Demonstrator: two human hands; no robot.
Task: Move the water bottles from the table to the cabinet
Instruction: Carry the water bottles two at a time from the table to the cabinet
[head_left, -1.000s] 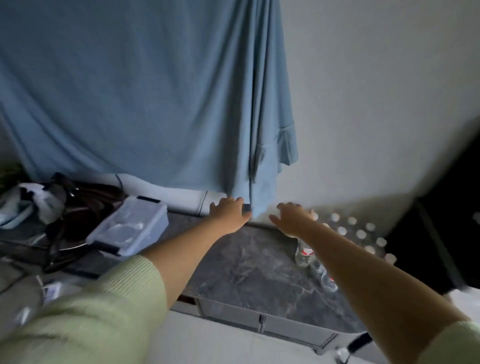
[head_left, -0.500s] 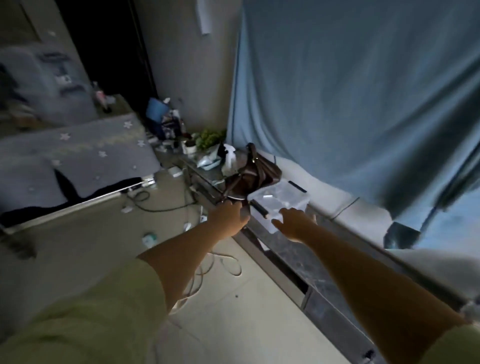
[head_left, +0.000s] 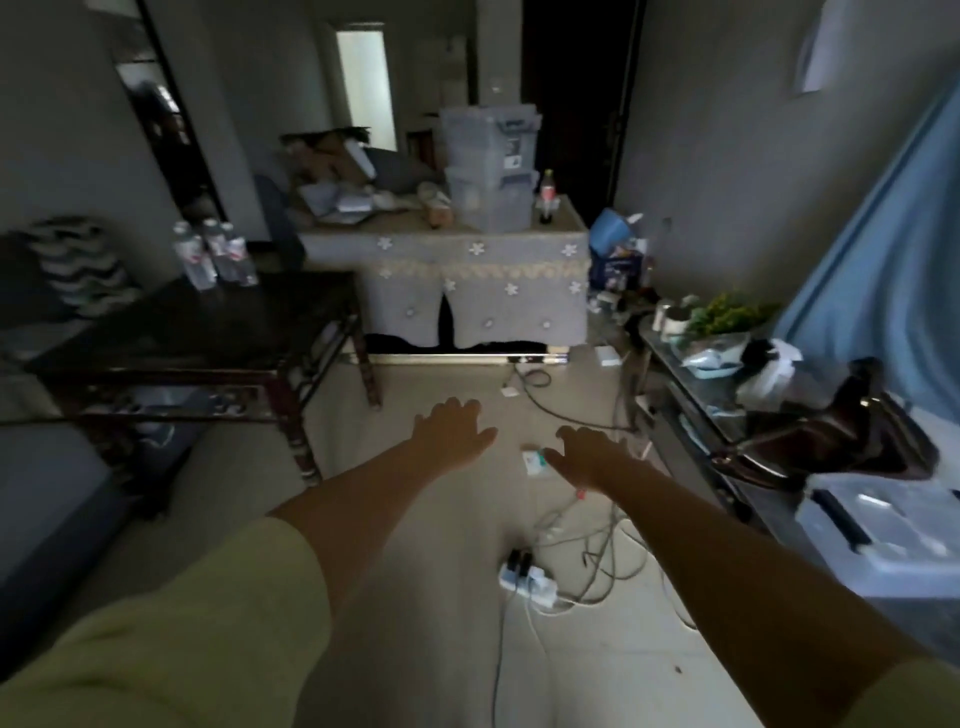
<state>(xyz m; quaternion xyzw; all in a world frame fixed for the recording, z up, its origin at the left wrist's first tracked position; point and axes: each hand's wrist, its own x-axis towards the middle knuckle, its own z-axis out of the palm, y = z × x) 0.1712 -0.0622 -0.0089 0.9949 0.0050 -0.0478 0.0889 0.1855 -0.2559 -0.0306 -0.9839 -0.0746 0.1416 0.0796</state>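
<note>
Three water bottles (head_left: 215, 254) stand together at the far left corner of the dark wooden table (head_left: 208, 332); their labels are too blurred to read. Right of the table, over the floor, the left hand (head_left: 452, 431) and right hand (head_left: 592, 457) reach forward with fingers spread, empty.

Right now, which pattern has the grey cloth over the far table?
The grey tablecloth has small white flowers and a pale lace band; the head view shows it.

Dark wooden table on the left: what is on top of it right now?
Three water bottles stand clustered at the far left corner of the dark wooden table. Nothing else shows on the visible tabletop; its near left part runs out of frame.
</note>
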